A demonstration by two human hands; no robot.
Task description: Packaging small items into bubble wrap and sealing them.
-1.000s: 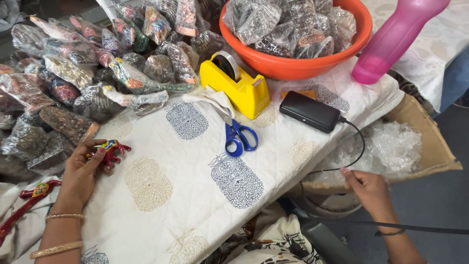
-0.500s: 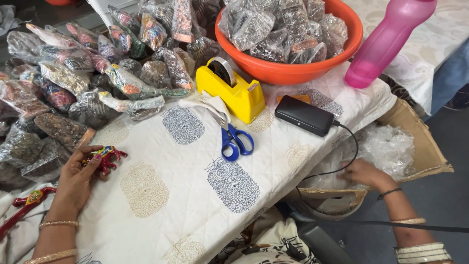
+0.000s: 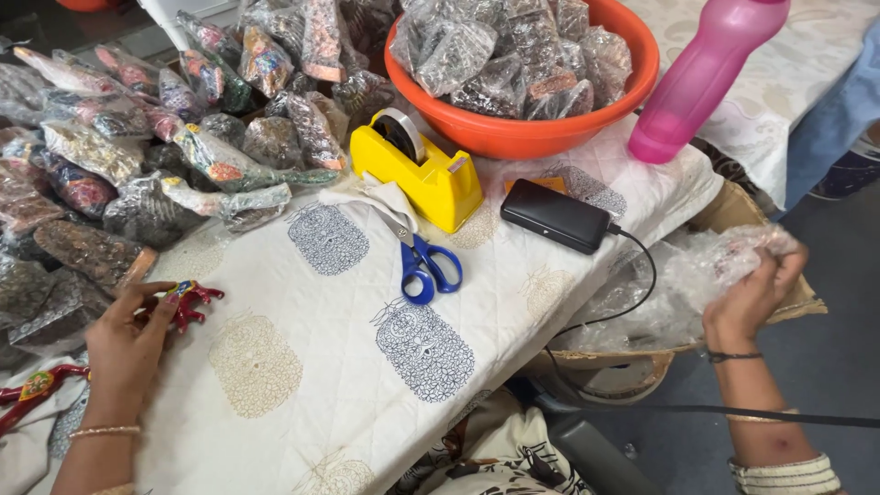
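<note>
My left hand (image 3: pixel 124 344) rests on the white printed cloth (image 3: pixel 339 367) at the left and pinches a small red ornament with a coloured top (image 3: pixel 188 301). My right hand (image 3: pixel 756 289) is off the table's right side, over a cardboard box (image 3: pixel 742 215), and grips a wad of clear plastic bags (image 3: pixel 715 261) lifted from it. Blue-handled scissors (image 3: pixel 420 266) lie in the middle of the cloth.
A yellow tape dispenser (image 3: pixel 417 170) and a black power bank (image 3: pixel 555 215) with a cable (image 3: pixel 642 284) lie near the scissors. An orange tub (image 3: pixel 522 133) of packets, a pink bottle (image 3: pixel 701 73) and a heap of packets (image 3: pixel 137 156) lie behind. Another red ornament (image 3: pixel 32 390) is at the left edge.
My right hand reached into the box, closed on clear plastic bags and rose to the right with them. My left hand kept hold of the red ornament. The view shifted slightly.
</note>
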